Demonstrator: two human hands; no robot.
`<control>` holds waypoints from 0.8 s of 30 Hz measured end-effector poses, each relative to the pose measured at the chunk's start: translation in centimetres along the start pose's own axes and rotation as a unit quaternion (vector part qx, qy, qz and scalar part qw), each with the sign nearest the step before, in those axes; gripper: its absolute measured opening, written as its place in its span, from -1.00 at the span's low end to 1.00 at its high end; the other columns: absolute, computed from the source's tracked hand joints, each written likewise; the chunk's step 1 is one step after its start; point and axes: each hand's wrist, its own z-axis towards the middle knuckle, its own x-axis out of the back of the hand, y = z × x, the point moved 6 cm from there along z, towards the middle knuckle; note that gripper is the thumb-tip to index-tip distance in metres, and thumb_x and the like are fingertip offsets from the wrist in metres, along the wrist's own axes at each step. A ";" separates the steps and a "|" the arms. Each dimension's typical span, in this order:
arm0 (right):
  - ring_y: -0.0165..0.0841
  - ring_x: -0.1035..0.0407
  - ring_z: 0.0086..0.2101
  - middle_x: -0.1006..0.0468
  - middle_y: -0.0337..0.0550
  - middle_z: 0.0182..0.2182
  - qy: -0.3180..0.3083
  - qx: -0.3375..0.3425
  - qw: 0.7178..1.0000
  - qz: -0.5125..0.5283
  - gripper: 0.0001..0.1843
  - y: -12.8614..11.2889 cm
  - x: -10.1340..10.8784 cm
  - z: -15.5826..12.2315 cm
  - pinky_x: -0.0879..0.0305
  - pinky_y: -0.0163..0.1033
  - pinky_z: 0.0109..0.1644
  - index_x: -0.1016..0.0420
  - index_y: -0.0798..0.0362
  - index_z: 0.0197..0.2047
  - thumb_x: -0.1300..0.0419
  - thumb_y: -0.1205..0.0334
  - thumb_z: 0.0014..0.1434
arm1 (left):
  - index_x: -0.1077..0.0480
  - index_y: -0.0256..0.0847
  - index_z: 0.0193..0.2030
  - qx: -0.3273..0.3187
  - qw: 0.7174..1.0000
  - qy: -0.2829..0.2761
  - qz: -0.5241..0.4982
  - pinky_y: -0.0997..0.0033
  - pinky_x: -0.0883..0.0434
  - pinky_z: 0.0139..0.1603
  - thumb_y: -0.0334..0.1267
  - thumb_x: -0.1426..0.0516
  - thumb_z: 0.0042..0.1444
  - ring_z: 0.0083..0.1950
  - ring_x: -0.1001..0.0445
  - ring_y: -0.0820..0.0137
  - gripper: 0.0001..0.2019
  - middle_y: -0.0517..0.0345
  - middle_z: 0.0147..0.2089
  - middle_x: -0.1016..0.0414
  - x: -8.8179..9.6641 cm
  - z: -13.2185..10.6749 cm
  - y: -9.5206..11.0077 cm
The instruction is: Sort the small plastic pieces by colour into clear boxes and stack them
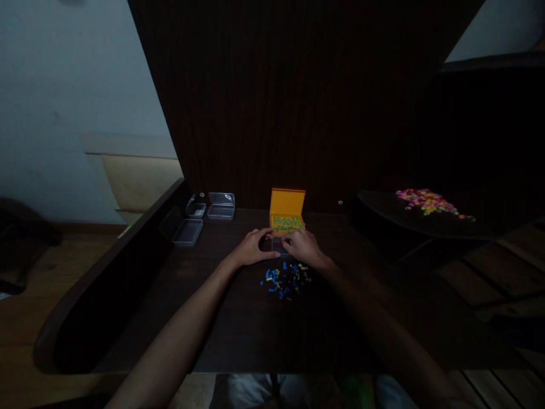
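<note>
A small clear plastic box (278, 245) lies on the dark table in front of me. My left hand (252, 249) grips its left side, the thumb along the near edge and the fingers at the far edge. Over the box's right part, my right hand (303, 245) is closed in a pinch; whatever is between the fingertips is too small to make out. Just behind stands an orange case (288, 202) with its lid raised and green pieces in its base. Small blue and yellow pieces (281, 281) are scattered on the table nearer to me.
Toward the back left are a lidded clear box (221, 212), a smaller clear box (196, 211) and a shallow clear tray (188, 233). A pile of pink and yellow pieces (428, 201) lies on a dark surface at right. A raised side board (114, 272) borders the table's left.
</note>
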 end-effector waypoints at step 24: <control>-0.24 -0.46 -0.02 -0.60 -0.23 -0.03 0.001 0.029 0.998 0.061 -0.61 1.2 -0.7 -0.1 -0.33 -0.23 0.05 -0.60 -0.10 -0.03 -0.03 0.28 0.19 | -0.27 -0.18 0.22 0.002 1.000 0.001 0.009 0.16 -0.34 0.13 0.09 -0.32 -0.10 0.06 -0.42 0.16 -0.24 0.02 0.02 -0.49 0.0 -0.1 0.2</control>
